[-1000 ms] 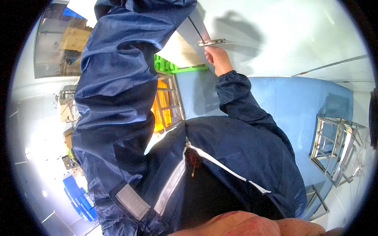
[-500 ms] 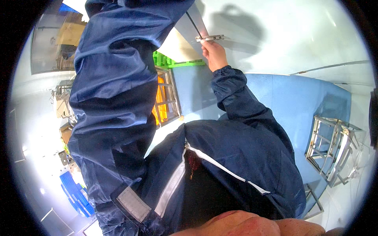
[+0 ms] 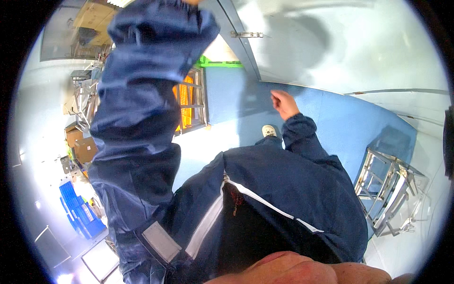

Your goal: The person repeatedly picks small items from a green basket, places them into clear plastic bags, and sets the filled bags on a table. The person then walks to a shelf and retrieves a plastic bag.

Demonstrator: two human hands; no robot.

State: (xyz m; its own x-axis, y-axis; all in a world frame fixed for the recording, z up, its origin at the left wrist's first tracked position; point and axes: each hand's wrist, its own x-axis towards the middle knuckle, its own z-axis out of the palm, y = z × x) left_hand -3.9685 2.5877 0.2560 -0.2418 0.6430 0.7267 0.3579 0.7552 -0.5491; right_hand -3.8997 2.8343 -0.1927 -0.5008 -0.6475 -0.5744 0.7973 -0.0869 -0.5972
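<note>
My left arm (image 3: pixel 142 94) reaches far up in its dark blue sleeve. Only a sliver of my left hand (image 3: pixel 191 2) shows at the top edge, so its fingers and anything in them are hidden. My right hand (image 3: pixel 284 105) hangs over the blue floor, fingers curled in, with nothing seen in them. Above it, apart from the hand, a metal latch-like fitting (image 3: pixel 247 34) crosses the edge of a white door or wall panel (image 3: pixel 302 57).
Orange crates (image 3: pixel 187 106) stand in a metal frame beyond my left arm, near a green pallet-like piece (image 3: pixel 220 63). A metal rack (image 3: pixel 385 189) stands at the right. Blue bins (image 3: pixel 78 208) and cardboard boxes (image 3: pixel 85 149) are at the left. My shoe (image 3: pixel 269 131) shows below.
My right hand has come off the metal fitting and moved down and slightly right. My left sleeve has shifted, and a bit of the left hand now shows at the top. My shoe has come into view.
</note>
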